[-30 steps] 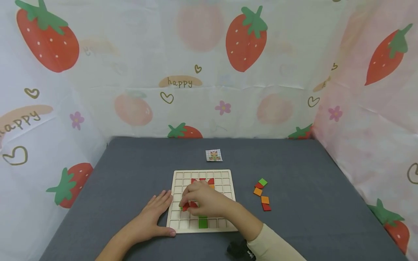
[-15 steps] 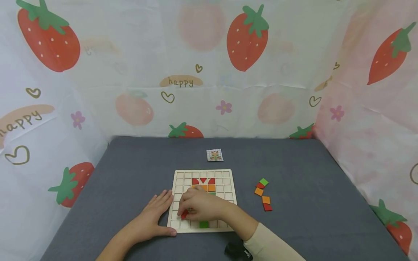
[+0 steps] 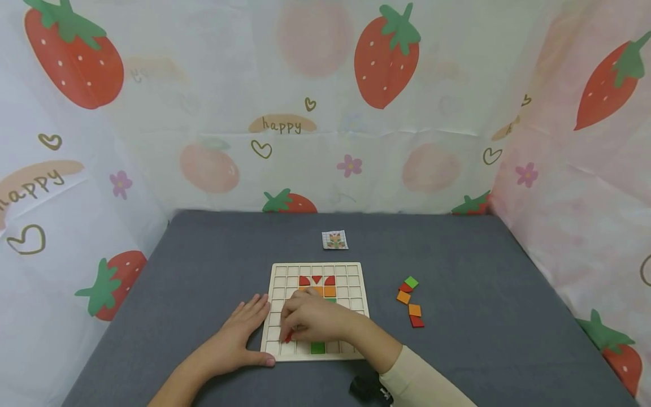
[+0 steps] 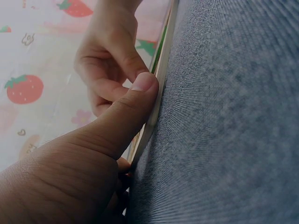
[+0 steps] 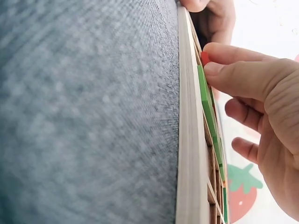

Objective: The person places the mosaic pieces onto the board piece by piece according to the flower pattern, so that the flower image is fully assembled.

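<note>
A pale wooden grid board lies on the table, with red, orange and green tiles in some cells. My right hand is over the board's lower left part and pinches a small red tile between thumb and index finger. That tile is at the grid, close beside a green tile. My left hand lies at the board's left edge with fingers spread, its thumb by the near corner. The left wrist view shows that thumb against the board's side. The right hand covers the board's middle cells.
Right of the board lie loose tiles: a green one, orange ones and red ones. Behind it is a small pattern card. A black object sits by the right sleeve. Strawberry-printed cloth encloses the table.
My right hand has shifted toward me and slightly left over the board, carrying the red tile to a lower row. The left hand stays at the board's edge.
</note>
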### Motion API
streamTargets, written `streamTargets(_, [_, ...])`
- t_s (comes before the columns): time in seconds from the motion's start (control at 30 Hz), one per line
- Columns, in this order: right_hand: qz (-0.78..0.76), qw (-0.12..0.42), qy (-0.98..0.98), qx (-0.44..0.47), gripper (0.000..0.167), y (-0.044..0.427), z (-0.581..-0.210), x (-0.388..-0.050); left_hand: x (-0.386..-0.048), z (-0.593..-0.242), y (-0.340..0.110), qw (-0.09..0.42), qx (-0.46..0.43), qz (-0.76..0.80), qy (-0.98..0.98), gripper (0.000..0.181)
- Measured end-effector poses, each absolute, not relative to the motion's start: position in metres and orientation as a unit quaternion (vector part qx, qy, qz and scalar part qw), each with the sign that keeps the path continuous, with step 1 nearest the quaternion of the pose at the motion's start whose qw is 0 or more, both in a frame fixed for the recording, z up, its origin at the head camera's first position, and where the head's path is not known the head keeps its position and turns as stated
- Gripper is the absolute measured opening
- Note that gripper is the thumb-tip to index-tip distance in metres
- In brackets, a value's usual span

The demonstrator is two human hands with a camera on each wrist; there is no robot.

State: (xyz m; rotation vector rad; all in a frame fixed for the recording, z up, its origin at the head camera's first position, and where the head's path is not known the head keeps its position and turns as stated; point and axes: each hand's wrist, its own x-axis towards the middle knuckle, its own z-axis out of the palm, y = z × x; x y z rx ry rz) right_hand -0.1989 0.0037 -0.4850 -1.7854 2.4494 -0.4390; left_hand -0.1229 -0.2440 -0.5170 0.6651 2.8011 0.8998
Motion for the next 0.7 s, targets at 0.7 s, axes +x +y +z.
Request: streamTargets(0.7, [-0.149, 0.027, 0.809, -0.568, 0.016, 0.0049, -0.4843, -0.2009, -0.1232, -0.5150, -0.2430, 0.075, 0.209, 0.302, 0.927, 0.124])
